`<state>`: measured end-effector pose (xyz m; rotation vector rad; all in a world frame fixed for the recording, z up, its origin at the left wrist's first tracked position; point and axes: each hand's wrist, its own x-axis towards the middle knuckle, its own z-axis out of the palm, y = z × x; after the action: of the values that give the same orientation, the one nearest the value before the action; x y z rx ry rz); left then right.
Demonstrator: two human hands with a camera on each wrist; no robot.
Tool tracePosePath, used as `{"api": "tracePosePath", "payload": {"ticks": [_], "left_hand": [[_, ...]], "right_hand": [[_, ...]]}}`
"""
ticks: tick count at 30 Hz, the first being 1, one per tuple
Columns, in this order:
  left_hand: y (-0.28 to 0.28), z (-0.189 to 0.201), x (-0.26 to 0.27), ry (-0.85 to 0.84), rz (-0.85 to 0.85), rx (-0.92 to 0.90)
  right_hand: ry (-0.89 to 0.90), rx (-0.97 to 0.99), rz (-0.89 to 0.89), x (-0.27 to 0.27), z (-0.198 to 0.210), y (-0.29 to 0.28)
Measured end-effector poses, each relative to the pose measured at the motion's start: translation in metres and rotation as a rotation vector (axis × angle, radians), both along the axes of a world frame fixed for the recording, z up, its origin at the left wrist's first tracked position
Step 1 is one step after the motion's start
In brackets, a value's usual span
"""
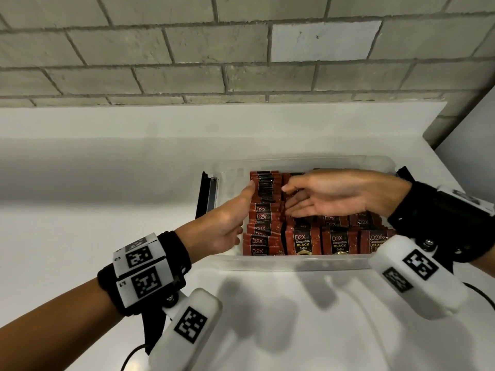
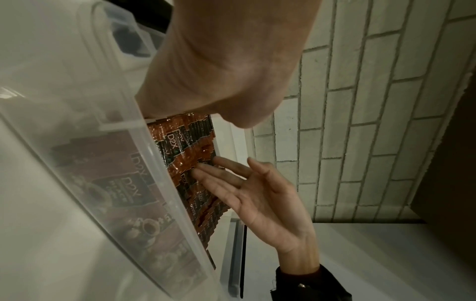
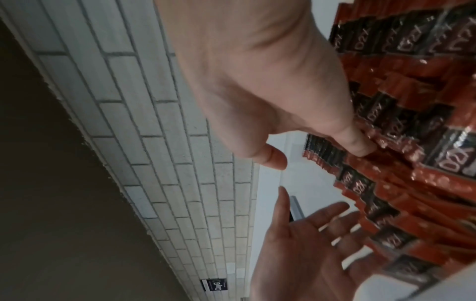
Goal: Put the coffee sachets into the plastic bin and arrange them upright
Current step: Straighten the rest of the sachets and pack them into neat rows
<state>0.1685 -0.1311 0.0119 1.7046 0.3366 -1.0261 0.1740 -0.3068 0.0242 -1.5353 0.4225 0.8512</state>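
A clear plastic bin (image 1: 294, 264) stands on the white counter, packed with red-and-black coffee sachets (image 1: 302, 242) standing upright in rows. My left hand (image 1: 242, 212) reaches in from the left with straight, spread fingers. Its thumb lies against the left row's far end. My right hand (image 1: 288, 200) comes from the right, palm toward me, with straight fingers touching the sachet tops between the first two rows. In the left wrist view, the right hand (image 2: 219, 169) presses on the sachets (image 2: 185, 146) inside the bin (image 2: 165, 183). The right wrist view shows the left hand (image 3: 309, 240) open beside the sachets (image 3: 412, 101).
Black latch handles (image 1: 206, 194) hang at the bin's left end and at its right end (image 1: 404, 172). A grey brick wall (image 1: 187, 49) rises behind the counter (image 1: 80, 210). Another wall (image 1: 471, 135) closes in at the far right.
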Motion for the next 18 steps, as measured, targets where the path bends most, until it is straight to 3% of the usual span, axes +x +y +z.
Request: {"api": "tracePosePath", "payload": {"ticks": [10,15,18], "left_hand": [[0.003,-0.004,0.003,0.069,-0.099,0.045],[0.005,-0.007,0.005,0.006,-0.077,0.003],[0.004,-0.010,0.005,0.046,-0.110,-0.030]], "right_hand": [[0.031,-0.025,0.140,-0.016,-0.005,0.002],[-0.221,-0.396,0.359,-0.012,0.005,0.009],[-0.196,-0.446,0.506,-0.015,-0.001,0.017]]}}
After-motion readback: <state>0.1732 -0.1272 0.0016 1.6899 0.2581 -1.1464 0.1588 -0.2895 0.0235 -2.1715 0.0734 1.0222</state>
